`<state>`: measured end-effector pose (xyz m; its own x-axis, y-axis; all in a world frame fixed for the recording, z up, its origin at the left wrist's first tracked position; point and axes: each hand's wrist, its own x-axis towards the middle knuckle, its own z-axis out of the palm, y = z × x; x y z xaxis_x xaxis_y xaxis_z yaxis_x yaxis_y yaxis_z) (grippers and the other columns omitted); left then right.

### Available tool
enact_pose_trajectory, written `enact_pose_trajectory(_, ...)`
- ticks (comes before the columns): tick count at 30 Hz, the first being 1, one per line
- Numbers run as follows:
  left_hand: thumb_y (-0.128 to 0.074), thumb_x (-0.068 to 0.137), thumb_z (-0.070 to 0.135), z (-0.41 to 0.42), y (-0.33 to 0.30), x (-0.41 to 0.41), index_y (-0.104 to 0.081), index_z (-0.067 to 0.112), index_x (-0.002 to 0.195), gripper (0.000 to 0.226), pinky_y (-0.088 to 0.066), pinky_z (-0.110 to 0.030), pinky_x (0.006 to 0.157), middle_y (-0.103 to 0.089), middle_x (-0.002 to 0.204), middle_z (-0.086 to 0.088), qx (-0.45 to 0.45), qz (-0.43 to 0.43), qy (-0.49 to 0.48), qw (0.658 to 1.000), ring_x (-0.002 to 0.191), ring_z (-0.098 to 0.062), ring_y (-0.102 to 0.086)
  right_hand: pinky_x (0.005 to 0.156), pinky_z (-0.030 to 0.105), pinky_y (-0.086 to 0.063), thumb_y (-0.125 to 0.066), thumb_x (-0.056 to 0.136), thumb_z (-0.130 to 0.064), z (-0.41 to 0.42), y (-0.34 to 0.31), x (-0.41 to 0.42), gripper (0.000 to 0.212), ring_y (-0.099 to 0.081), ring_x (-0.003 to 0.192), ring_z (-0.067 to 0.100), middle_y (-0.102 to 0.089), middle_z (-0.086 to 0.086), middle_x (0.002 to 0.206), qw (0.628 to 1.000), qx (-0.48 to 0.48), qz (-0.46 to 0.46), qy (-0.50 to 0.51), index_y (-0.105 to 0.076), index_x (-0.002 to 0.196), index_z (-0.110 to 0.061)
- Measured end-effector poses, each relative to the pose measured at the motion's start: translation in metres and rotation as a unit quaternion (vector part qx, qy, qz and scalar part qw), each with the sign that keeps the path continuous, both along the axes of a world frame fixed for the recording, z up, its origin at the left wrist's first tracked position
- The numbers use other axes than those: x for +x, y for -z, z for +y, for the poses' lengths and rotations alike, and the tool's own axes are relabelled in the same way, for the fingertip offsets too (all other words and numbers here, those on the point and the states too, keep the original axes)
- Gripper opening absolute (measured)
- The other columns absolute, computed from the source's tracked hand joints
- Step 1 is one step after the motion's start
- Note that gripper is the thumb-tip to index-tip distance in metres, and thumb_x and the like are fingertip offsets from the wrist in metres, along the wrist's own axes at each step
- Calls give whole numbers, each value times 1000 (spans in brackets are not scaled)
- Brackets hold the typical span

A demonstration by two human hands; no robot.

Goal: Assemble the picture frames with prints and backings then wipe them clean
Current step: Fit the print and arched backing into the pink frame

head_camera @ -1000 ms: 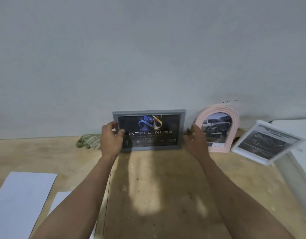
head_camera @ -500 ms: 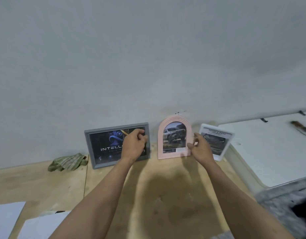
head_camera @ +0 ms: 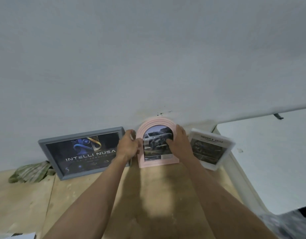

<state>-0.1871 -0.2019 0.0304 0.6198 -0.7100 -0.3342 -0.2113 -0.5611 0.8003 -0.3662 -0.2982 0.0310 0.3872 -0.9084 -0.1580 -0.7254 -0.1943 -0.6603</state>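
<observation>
Head view: pink frame (head_camera: 158,162) upright against the wall (head_camera: 148,57) on the wood floor (head_camera: 148,195), between grey frame (head_camera: 83,152) and white frame (head_camera: 211,149). Left hand (head_camera: 129,145) curled around its left edge, fingers wrapped behind the rim. Right hand (head_camera: 180,144) over its right edge, thumb across the print, fingers on the arch. Green cloth (head_camera: 30,172) crumpled just left of grey frame.

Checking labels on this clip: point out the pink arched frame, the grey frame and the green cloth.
pink arched frame (head_camera: 158,163), head view, bottom rail.
grey frame (head_camera: 80,135), head view, top rail.
green cloth (head_camera: 30,173), head view, middle of the crumpled fabric.
</observation>
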Motion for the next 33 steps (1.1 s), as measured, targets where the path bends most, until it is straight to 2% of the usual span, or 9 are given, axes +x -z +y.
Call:
enact_pose_trajectory(2,-60,96,17,-7,7,-2,-45,27,115,26,-61,-44,66,-73,85,-9,16,-13,19,1000,56,-22,-68,95,44,-46,-52,93,-18,-7,6,2,60,-45,123,30,-26,8,151,1000,-6,25,-7,-21,144,-13)
enact_pose_trajectory(6,-53,100,16,-20,12,0,-53,16,109,9,-52,-31,52,-72,81,-11,19,-10,37,999,55,-20,-66,89,44,-46,-50,90,-14,-28,14,6,51,-51,113,34,-39,12,140,1000,6,23,-5,-29,136,-8)
enact_pose_trajectory(13,-56,99,19,16,18,2,-62,17,98,6,-58,-37,72,-73,71,-5,-20,7,45,999,63,-19,-69,71,30,-42,-53,93,-20,-9,12,-14,18,-58,90,21,-63,2,101,998,-51,-34,17,-57,109,-14)
enact_pose_trajectory(17,-55,100,13,57,13,-1,-64,13,106,11,-51,-34,60,-69,76,-6,-62,108,19,992,66,-22,-62,63,34,-44,-64,89,-35,35,-7,-50,19,-57,69,17,-65,-3,74,989,-113,-40,-83,-69,83,-17)
enact_pose_trajectory(21,-47,104,15,107,-2,-22,-63,-1,109,24,-49,-23,42,-66,75,-10,-118,240,-80,960,48,-14,-63,57,35,-48,-61,89,-36,113,-12,-60,16,-57,67,17,-62,-3,72,969,-209,-25,-132,-69,85,-22)
enact_pose_trajectory(25,-42,105,33,164,-4,-32,-61,7,109,33,-58,-33,55,-71,87,-15,-131,357,-159,911,69,-23,-72,45,28,-38,-59,84,-39,187,-7,-50,18,-52,55,19,-55,-2,62,934,-318,51,-156,-67,79,-23)
enact_pose_trajectory(27,-46,103,35,190,-4,-33,-62,7,106,32,-58,-36,68,-71,85,-12,-146,397,-176,889,80,-25,-70,45,26,-33,-64,83,-38,216,-2,-44,19,-48,50,19,-51,-3,57,915,-344,75,-198,-62,71,-23)
enact_pose_trajectory(30,-56,98,21,229,1,-33,-64,1,109,24,-59,-34,64,-70,86,-10,-133,405,-178,887,79,-23,-68,53,27,-40,-62,77,-38,254,10,-40,15,-56,57,20,-57,-4,64,897,-332,75,-281,-65,75,-23)
enact_pose_trajectory(33,-56,97,18,274,17,-26,-63,-2,117,29,-57,-36,66,-70,90,-11,-93,410,-187,888,82,-25,-67,81,34,-42,-56,87,-43,283,24,-39,28,-61,92,22,-69,-1,98,925,-193,96,-313,-70,103,-25)
